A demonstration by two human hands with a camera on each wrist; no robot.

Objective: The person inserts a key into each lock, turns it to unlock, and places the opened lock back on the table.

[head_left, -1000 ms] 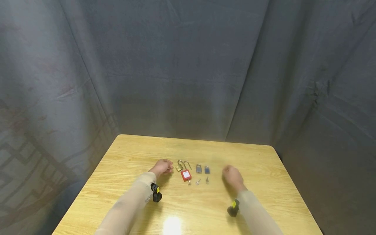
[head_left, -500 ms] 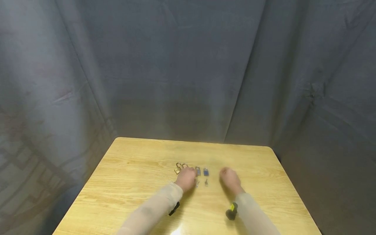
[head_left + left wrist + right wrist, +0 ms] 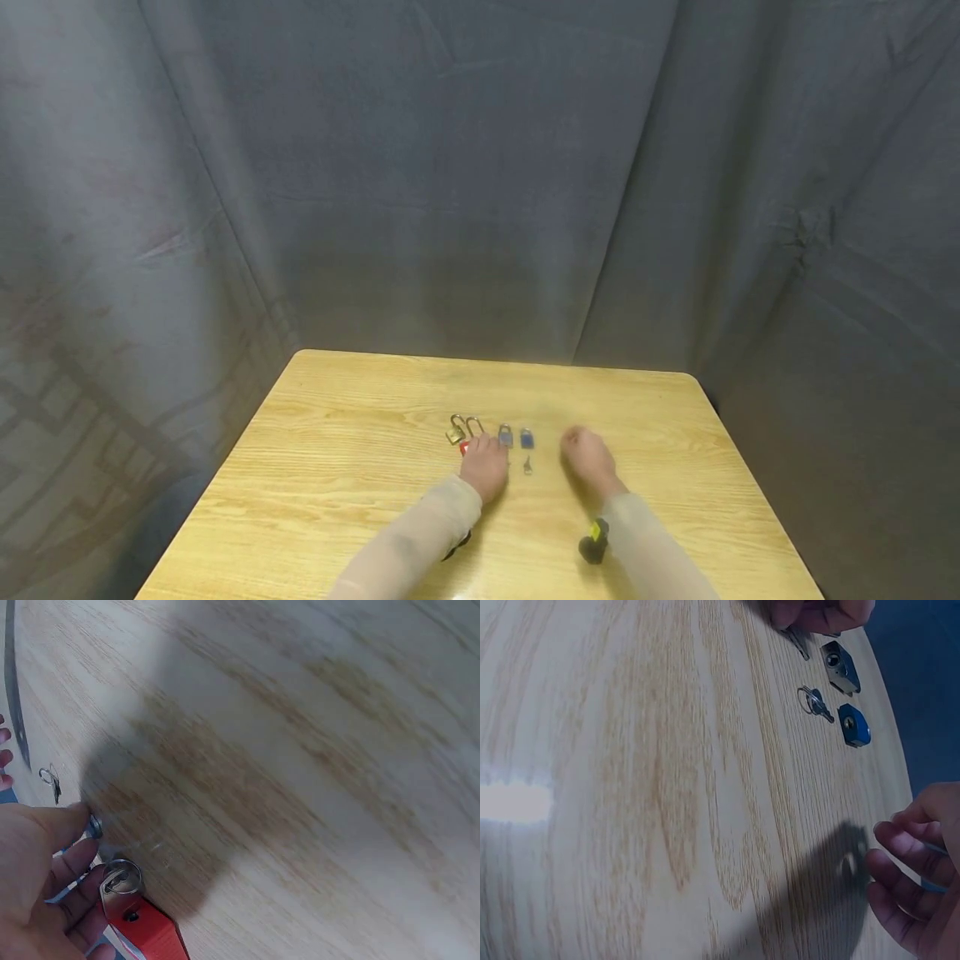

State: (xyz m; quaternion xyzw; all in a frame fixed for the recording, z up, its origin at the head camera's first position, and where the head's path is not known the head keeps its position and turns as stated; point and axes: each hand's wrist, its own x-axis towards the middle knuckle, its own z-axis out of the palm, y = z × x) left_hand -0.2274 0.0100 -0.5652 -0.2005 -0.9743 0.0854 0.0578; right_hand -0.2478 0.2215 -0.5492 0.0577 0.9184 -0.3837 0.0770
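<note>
My left hand (image 3: 485, 465) is low over the table, its curled thumb and forefinger at a small silver key (image 3: 94, 825) in the left wrist view. Beside those fingers is a red padlock (image 3: 161, 937), a key with a ring (image 3: 124, 876) in its bottom; in the head view the hand covers most of it. The grey padlock (image 3: 840, 666) lies just beyond the hand, then the blue padlock (image 3: 854, 726) with a ringed key (image 3: 816, 703) in front. My right hand (image 3: 588, 460) stays to their right, fingers loosely bent and holding nothing.
A brass padlock (image 3: 455, 435) with its shackle raised lies left of the red one. The wooden table (image 3: 337, 433) has rounded far corners, with grey curtains (image 3: 465, 250) hanging behind and at both sides.
My left hand has moved right from beside the brass padlock, across the red padlock, to the key below the grey padlock. The right hand has barely moved.
</note>
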